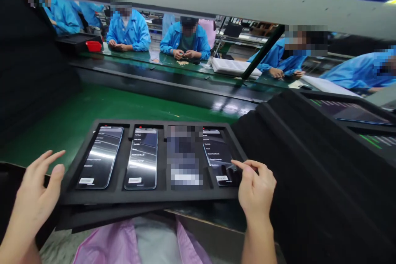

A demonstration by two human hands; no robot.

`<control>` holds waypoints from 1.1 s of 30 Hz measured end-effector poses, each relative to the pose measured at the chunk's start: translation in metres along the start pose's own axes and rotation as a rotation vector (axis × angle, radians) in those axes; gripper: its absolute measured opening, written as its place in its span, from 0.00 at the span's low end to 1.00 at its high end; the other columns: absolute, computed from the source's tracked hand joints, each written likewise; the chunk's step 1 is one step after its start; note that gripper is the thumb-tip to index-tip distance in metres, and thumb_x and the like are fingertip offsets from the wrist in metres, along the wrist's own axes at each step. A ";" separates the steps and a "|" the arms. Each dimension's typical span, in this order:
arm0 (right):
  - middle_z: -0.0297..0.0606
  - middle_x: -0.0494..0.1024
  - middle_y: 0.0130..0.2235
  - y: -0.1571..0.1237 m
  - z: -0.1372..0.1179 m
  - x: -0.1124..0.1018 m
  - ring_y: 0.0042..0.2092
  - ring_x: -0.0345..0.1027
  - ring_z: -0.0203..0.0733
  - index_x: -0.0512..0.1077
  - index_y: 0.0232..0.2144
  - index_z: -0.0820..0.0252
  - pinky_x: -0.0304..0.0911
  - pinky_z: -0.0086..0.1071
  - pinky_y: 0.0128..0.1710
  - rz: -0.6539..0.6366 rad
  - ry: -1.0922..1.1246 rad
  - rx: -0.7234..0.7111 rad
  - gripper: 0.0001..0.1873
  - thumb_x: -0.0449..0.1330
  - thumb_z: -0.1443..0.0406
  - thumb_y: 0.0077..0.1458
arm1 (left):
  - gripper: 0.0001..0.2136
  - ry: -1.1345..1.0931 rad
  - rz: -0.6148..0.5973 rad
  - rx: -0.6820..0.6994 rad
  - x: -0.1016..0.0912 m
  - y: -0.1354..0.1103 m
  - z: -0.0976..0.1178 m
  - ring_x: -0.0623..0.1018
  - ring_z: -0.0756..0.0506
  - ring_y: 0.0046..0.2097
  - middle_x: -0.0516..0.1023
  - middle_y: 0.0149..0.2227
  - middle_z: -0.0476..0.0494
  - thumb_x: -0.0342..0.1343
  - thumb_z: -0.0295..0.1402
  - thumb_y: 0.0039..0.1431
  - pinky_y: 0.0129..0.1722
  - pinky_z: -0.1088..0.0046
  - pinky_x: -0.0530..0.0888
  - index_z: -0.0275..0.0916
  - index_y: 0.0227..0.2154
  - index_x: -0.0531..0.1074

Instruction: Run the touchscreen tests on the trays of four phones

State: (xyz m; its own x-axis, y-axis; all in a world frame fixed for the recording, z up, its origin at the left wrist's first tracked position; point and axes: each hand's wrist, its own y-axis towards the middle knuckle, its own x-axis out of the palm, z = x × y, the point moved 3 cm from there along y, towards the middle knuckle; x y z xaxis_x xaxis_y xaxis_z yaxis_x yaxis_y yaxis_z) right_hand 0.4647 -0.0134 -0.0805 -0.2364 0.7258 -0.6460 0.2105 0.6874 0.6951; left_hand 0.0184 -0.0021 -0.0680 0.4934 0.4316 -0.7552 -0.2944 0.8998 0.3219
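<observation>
The black foam tray (148,197) lay in the lower middle of the frame, across the near edge of the green belt (93,107). Its front rim overhung the bench and rested on a second tray (108,218) of the same kind.

Four phones sat in separate recesses, screens up and lit. The walls between the recesses kept the phones apart, and this position probably left each display readable from above.

- Left hand (34,198): open, fingers spread, at the lower left of the frame. The thumb lay against the tray's left corner, apparently to steady the overhanging tray.
- Right hand (256,189): index finger extended, other fingers half curled, enclosing nothing visible. The fingertip touched the lower end of the rightmost phone (218,152), near its white label. The thumb was hidden.

The other phones (100,156) were untouched. One screen was blurred and unreadable.

A stack of black foam (309,173) filled the right of the frame, just beside the tray and probably kept within reach. People in blue coats (130,29) worked at the far bench across the upper frame, well apart. A pink garment (108,247) showed at the bottom edge.
</observation>
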 end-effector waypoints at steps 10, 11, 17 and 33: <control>0.40 0.67 0.45 -0.002 -0.085 0.031 0.51 0.60 0.43 0.73 0.44 0.47 0.42 0.57 0.59 -0.509 -0.001 -0.248 0.20 0.41 0.62 0.63 | 0.19 -0.115 -0.289 0.206 0.022 0.001 -0.011 0.60 0.36 0.61 0.59 0.61 0.47 0.36 0.45 0.62 0.59 0.48 0.59 0.51 0.51 0.64; 0.41 0.67 0.45 -0.002 -0.088 0.033 0.50 0.60 0.44 0.73 0.43 0.48 0.42 0.58 0.58 -0.506 -0.013 -0.253 0.20 0.41 0.62 0.63 | 0.20 -0.110 -0.282 0.213 0.022 0.001 -0.011 0.61 0.37 0.61 0.59 0.60 0.46 0.36 0.45 0.62 0.58 0.50 0.61 0.51 0.51 0.65; 0.41 0.68 0.47 -0.005 -0.142 0.044 0.51 0.60 0.45 0.69 0.49 0.46 0.45 0.55 0.58 -0.535 0.055 -0.423 0.19 0.43 0.62 0.63 | 0.21 -0.042 -0.302 0.209 0.019 0.002 -0.005 0.64 0.38 0.60 0.56 0.63 0.46 0.37 0.48 0.62 0.54 0.55 0.67 0.49 0.50 0.67; 0.44 0.67 0.42 0.003 -0.071 0.026 0.42 0.61 0.48 0.73 0.44 0.53 0.51 0.54 0.49 -0.258 -0.078 -0.140 0.28 0.35 0.55 0.62 | 0.23 0.046 -0.331 0.256 0.015 0.002 0.010 0.65 0.38 0.59 0.56 0.63 0.40 0.36 0.47 0.62 0.54 0.54 0.67 0.45 0.52 0.68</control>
State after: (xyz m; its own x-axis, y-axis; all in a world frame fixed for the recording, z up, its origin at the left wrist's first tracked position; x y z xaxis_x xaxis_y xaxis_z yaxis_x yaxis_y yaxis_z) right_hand 0.3915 0.0053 -0.0731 -0.1904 0.5314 -0.8254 0.0186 0.8426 0.5382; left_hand 0.0333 0.0069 -0.0734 0.4886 0.1188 -0.8644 0.0898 0.9786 0.1852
